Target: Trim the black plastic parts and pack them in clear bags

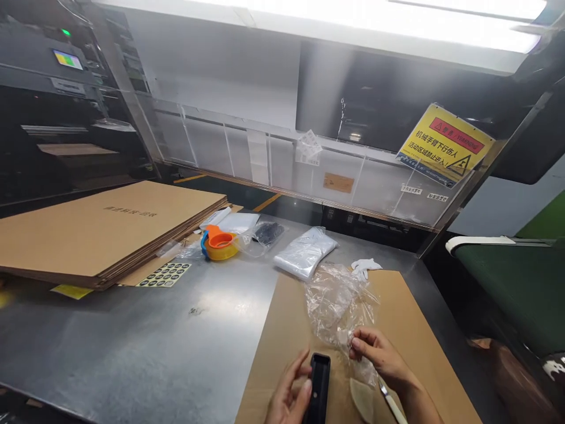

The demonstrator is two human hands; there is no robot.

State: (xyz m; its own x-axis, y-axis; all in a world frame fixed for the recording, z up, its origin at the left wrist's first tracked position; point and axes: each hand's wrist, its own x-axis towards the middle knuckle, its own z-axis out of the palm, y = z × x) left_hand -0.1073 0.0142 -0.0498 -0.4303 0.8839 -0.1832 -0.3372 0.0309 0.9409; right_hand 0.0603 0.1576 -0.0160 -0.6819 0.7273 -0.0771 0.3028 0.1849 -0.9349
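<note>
My left hand (289, 391) holds a slim black device (319, 386) upright at the bottom of the view, fingers curled round its side. My right hand (377, 353) pinches the lower edge of a crumpled clear plastic bag (338, 303) just right of the device. Both hands are over a flat sheet of brown cardboard (410, 330) lying on the metal table (154, 330). A thin white strip (391, 406) shows under my right wrist.
A stack of flat cardboard sheets (101, 229) fills the left. Beside it lie a sheet of round stickers (164, 274), an orange-and-yellow tape dispenser (219, 242), a pile of clear bags (304, 253) and a white glove (364, 268). A clear guard panel with a yellow warning sign (445, 144) stands behind; a green conveyor (516, 282) at right.
</note>
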